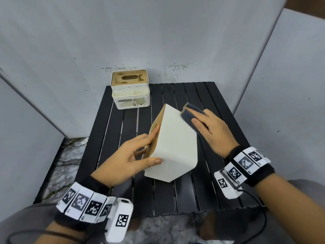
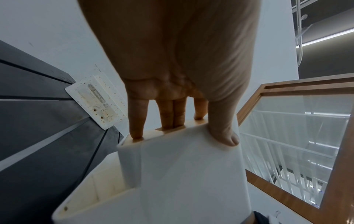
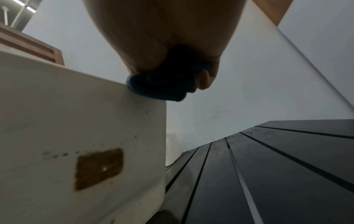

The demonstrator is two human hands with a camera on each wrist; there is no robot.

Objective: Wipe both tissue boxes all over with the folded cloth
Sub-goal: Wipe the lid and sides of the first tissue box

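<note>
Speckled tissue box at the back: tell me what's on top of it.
The speckled tissue box carries only its tan wooden lid with an oval slot; nothing sits on that. No tissue shows; the inside is hidden.

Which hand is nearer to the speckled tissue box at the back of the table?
The left. The left hand grips the plain box on the side facing the speckled tissue box; the right hand, holding the folded cloth, is farther right.
</note>
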